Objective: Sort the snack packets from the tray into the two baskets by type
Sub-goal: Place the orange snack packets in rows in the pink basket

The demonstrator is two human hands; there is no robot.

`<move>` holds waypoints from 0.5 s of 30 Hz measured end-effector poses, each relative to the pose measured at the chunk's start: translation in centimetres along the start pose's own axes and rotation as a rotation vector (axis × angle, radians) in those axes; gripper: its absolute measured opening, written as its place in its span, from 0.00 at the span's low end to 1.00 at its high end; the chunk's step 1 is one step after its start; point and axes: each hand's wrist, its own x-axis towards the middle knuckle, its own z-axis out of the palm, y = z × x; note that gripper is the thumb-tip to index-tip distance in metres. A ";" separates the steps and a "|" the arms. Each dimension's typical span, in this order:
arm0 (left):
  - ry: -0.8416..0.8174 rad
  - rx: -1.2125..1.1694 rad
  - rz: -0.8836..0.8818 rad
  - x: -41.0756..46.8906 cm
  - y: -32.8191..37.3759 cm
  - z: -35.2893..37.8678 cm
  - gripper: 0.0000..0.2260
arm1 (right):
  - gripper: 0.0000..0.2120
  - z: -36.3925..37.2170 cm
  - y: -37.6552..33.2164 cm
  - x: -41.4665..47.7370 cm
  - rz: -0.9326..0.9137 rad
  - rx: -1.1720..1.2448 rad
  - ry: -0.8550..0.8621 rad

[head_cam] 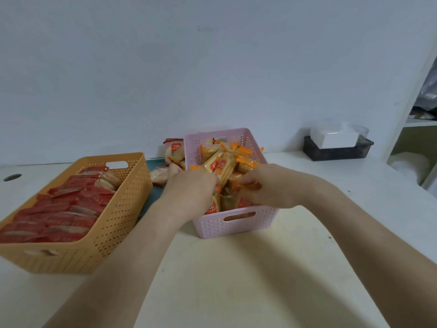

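Since types stay apart, the orange perforated plastic basket (123, 209), lower left, holds red packets (59, 209). In the pink perforated plastic basket (236, 224), centre, left hand (189, 188) and right hand (269, 185) grip yellow-orange snack packets (222, 166), likely settling them. Few remain on the teal tray (153, 165) behind.

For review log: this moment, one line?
left hand in pink plastic basket | right hand pinches yellow-orange packet | orange plastic basket: red packets | teal tray: packets remain

Plain home or office room: white table (236, 268) against a bare wall (212, 67), shelving (416, 124), a tissue box (335, 137).
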 end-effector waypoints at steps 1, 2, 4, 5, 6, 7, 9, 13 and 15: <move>0.010 -0.021 0.014 -0.2 -0.2 0.0 0.07 | 0.08 0.1 -0.2 0.3 -0.014 -0.014 -0.072; 0.008 -0.051 0.040 -0.4 -0.5 -0.2 0.07 | 0.08 0.4 -0.5 0.7 -0.018 -0.014 -0.099; -0.050 -0.160 0.081 -0.8 -1.2 -0.6 0.09 | 0.07 1.1 -0.9 1.2 -0.047 0.041 -0.030; -0.101 -0.217 0.086 -1.0 -1.4 -0.8 0.11 | 0.05 1.4 -1.0 1.4 -0.064 0.091 0.031; -0.145 -0.251 0.084 -1.3 -1.7 -1.0 0.13 | 0.04 1.7 -1.0 1.6 -0.066 0.149 0.076; -0.171 -0.262 0.081 -1.6 -1.9 -1.2 0.15 | 0.05 1.8 -0.8 1.5 -0.056 0.198 0.102; -0.181 -0.245 0.081 -2.1 -1.7 -1.4 0.19 | 0.07 1.8 -0.6 1.5 -0.044 0.289 0.072; -0.102 -0.206 0.127 -2.9 0.1 -1.1 0.28 | 0.10 1.1 -0.2 1.0 -0.066 0.478 -0.086; -0.043 -0.231 0.175 -3.2 0.7 -0.3 0.26 | 0.09 0.5 0.4 1.0 -0.024 0.251 -0.049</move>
